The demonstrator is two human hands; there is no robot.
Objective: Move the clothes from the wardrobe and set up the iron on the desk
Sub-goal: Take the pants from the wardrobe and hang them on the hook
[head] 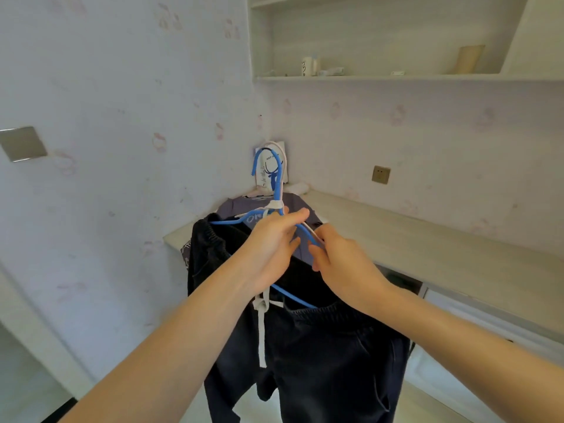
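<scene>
Dark trousers (329, 352) with an elastic waist and a white drawstring hang from a blue hanger (276, 181), held up in front of me. My left hand (268, 248) grips the hanger near its neck, thumb on top. Just to its right, my right hand (338, 257) pinches the hanger's right arm. Behind the trousers a grey shirt (259, 204) lies on the light desk (412, 242) in the corner. No iron shows anywhere in view.
A white bag with a blue deer print (274, 175) leans in the desk's corner. A wall socket (381, 174) sits above the desk. The shelf (396, 77) overhead holds a cup and small items. Drawers run under the desk at right.
</scene>
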